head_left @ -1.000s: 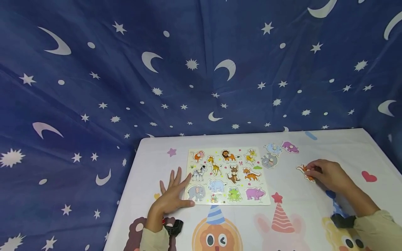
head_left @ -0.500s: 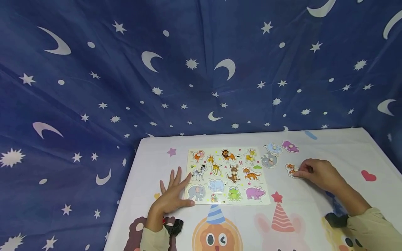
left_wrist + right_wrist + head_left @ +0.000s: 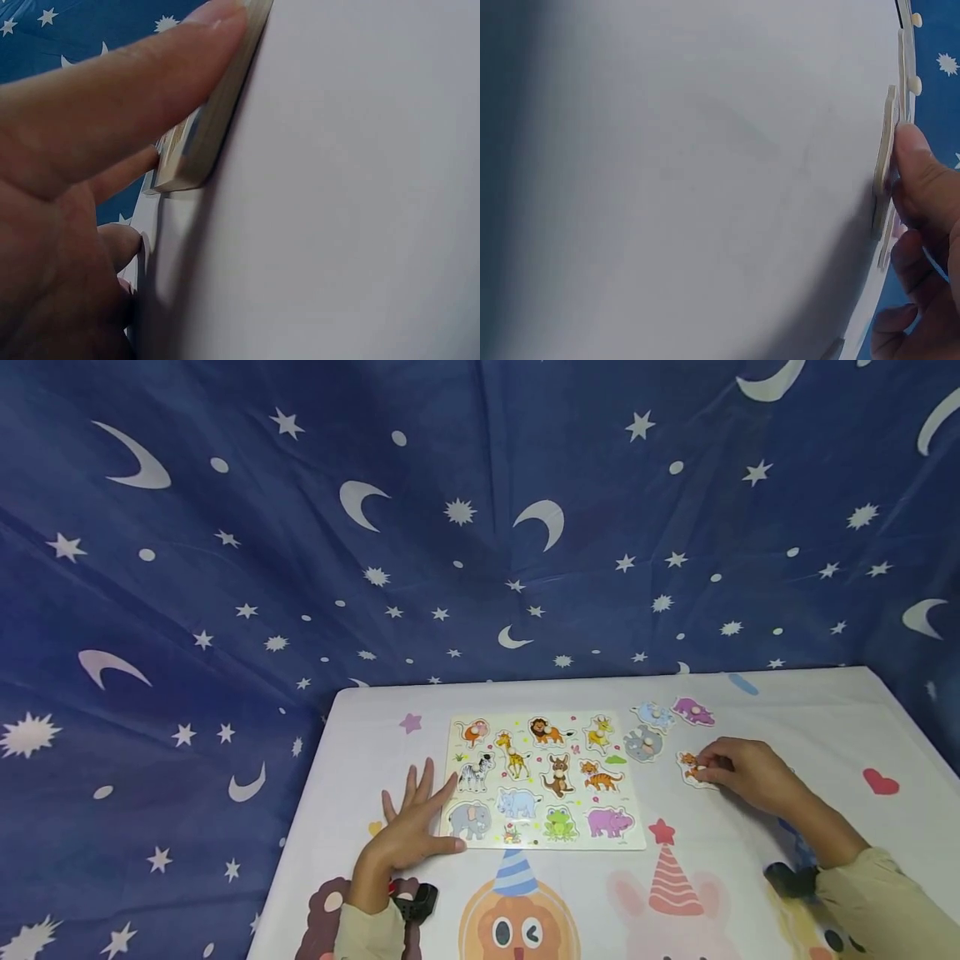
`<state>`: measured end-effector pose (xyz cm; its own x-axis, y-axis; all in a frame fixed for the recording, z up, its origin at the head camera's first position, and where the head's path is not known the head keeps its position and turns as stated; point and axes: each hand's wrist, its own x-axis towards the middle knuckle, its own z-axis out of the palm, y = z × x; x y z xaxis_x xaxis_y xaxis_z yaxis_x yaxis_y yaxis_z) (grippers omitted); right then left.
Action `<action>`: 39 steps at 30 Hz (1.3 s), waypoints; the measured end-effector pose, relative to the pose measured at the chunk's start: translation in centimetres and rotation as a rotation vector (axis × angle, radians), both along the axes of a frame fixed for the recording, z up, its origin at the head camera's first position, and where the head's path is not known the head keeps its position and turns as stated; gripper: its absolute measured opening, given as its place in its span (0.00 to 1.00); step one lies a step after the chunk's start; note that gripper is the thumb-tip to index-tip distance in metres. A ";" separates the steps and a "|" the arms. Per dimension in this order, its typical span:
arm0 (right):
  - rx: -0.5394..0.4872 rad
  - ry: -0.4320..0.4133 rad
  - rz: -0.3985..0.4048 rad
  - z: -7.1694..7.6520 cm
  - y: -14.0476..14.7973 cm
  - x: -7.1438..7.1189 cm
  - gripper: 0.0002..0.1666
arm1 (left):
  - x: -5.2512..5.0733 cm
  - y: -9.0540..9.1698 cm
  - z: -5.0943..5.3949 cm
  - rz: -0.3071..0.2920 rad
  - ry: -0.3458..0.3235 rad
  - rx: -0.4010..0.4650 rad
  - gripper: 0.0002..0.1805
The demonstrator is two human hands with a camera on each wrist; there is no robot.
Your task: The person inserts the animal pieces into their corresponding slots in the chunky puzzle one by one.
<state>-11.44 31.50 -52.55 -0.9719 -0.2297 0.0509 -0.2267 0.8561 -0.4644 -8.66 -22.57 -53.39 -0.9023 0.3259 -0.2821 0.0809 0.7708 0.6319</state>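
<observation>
A pale puzzle board [image 3: 540,785] with animal pictures lies on the table. The left hand [image 3: 411,835] rests at its lower left corner, fingers spread, thumb on the edge; the left wrist view shows the thumb [image 3: 127,97] against the board's side. To the right of the board, the right hand [image 3: 753,774] pinches an orange tiger piece [image 3: 687,768], partly covered by the fingers. In the right wrist view the hand [image 3: 930,225] has its thumb against a thin wooden piece [image 3: 886,142].
Beyond the tiger piece lie a grey elephant piece [image 3: 642,744], a light blue piece [image 3: 654,716] and a purple piece [image 3: 693,711]. The table [image 3: 360,752] has a white printed cloth; a blue curtain [image 3: 450,460] with moons and stars hangs behind it.
The right hand has moved left with the tiger piece, toward the board and the elephant piece. The left hand has stayed where it was.
</observation>
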 end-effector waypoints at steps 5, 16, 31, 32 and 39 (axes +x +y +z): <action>0.002 -0.054 0.000 0.1 -0.7 0.0 0.12 | 0.0 -0.1 -0.1 0.000 -0.007 -0.014 0.59; -0.052 0.051 0.102 0.6 -3.3 -0.4 0.09 | 0.0 0.0 0.0 0.002 0.027 0.014 0.58; -0.119 0.068 0.180 0.9 -7.7 -1.7 0.11 | -0.1 0.1 0.4 0.003 0.009 0.001 0.58; -0.121 0.068 0.185 0.9 -8.0 -1.8 0.11 | -0.1 0.1 0.4 0.005 0.009 0.001 0.58; -0.128 0.021 0.208 0.8 -9.9 -2.4 0.11 | 0.0 0.0 0.3 0.005 0.004 0.005 0.58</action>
<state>-13.85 21.61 -51.75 -0.9027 -0.4155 0.1120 -0.4028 0.7242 -0.5597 -8.64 -22.56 -53.06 -0.9050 0.3230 -0.2769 0.0796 0.7679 0.6356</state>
